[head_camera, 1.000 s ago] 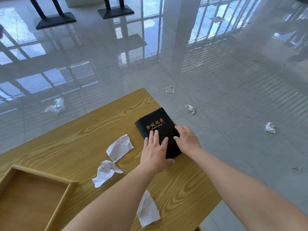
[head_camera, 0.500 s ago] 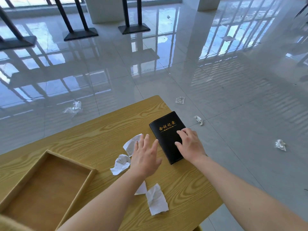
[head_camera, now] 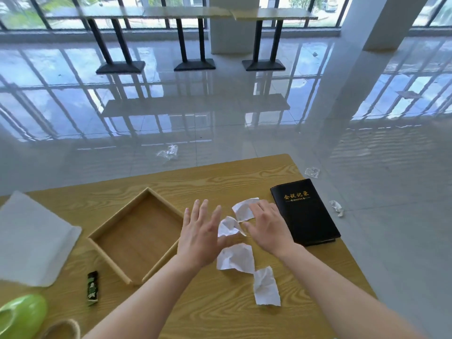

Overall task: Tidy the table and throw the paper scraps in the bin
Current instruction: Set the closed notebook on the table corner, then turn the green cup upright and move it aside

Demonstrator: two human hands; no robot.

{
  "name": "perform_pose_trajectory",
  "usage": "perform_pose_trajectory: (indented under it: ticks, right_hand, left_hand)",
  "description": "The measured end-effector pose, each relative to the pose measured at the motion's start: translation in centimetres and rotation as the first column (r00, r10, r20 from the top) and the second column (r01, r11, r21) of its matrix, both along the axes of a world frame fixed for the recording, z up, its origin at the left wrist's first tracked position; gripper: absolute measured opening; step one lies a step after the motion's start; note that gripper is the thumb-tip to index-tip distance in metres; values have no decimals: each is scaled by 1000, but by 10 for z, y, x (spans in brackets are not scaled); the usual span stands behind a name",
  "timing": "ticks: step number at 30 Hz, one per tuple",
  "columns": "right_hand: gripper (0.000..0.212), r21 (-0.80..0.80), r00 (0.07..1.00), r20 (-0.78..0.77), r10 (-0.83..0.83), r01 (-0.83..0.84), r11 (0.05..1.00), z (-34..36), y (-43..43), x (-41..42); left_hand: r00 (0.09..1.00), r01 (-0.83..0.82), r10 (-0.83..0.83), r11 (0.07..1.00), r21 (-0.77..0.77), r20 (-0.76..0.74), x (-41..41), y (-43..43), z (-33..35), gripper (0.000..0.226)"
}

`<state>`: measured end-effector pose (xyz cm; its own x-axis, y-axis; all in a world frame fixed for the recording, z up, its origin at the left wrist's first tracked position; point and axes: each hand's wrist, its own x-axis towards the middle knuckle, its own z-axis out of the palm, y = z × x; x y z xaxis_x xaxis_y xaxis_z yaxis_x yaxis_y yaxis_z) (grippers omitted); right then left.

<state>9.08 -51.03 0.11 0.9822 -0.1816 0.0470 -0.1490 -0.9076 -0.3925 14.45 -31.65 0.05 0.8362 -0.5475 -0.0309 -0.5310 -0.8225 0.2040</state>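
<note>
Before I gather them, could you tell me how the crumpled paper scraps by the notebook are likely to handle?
The paper scraps look thin and creased, so they are probably very light and floppy. They may slide on the smooth table rather than lift cleanly. Torn edges suggest they could rip further.

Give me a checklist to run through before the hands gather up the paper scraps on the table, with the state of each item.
1. Both hands free: ok. The left hand and right hand are open and hold nothing.
2. Scraps within reach: ok. Four paper scraps lie between and just in front of the hands.
3. Notebook out of the way: ok. The black notebook lies closed, to the right of the scraps.
4. Tray free of scraps: ok. The wooden tray holds nothing.
5. Bin located: cannot tell. No bin is in view.
6. Floor clean: not ok. Crumpled litter lies on the floor beyond the table.
</note>
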Motion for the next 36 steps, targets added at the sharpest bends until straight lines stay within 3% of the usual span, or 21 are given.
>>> perform_pose_trajectory:
  ticks: [6, 15, 24, 29, 36]
  right_hand:
    - [58, 27, 984, 23, 175, -176, 984, 14, 70, 26]
    - [53, -1, 955, -14, 295, -295, 955, 17, 166, 37]
    - [52, 38, 945, -33, 326, -325, 945, 12, 292, 25]
    - [44, 71, 940, -81, 332, -327, 942, 2, 358, 13]
    - [51, 131, 912, -202, 358, -337, 932, -21, 446, 2]
  left_hand:
    - [981, -189, 186, 981, 50, 55, -12, 78, 5, 75]
    - [938, -346, 345, 938, 16, 25, -34, 175, -3, 77]
    - [926, -375, 376, 925, 66, -17, -52, 309, -13, 73]
    - [909, -407, 412, 910, 78, -67, -57, 386, -20, 71]
    - [849, -517, 517, 856, 35, -105, -61, 465, -34, 68]
